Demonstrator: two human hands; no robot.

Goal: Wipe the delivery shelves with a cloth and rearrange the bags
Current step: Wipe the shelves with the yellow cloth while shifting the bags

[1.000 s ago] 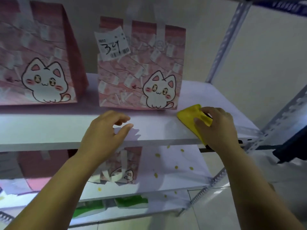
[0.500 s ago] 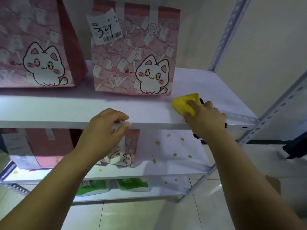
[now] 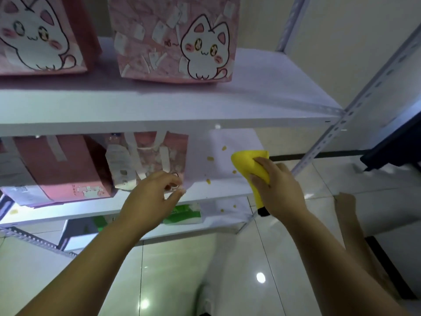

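My right hand [image 3: 279, 190] grips a yellow cloth [image 3: 249, 165] at the right front of the middle shelf [image 3: 216, 197], beside several yellow crumbs [image 3: 210, 158]. My left hand [image 3: 150, 197] hovers with fingers loosely apart at the front of a pink cat-print bag [image 3: 150, 160] on that same shelf. On the upper shelf [image 3: 159, 110] stand two pink cat bags: one in the centre [image 3: 177, 37], one at the left [image 3: 38, 35].
A darker pink bag [image 3: 61, 167] sits left on the middle shelf. Green-and-white packs [image 3: 184, 215] lie on the bottom shelf. A perforated metal upright [image 3: 355, 106] frames the right side. Glossy floor tiles [image 3: 205, 270] lie below, with a dark object [image 3: 391, 153] at the far right.
Both hands dropped from the upper shelf's front edge to the middle shelf. The yellow cloth came down with the right hand, and the view tilted downward.
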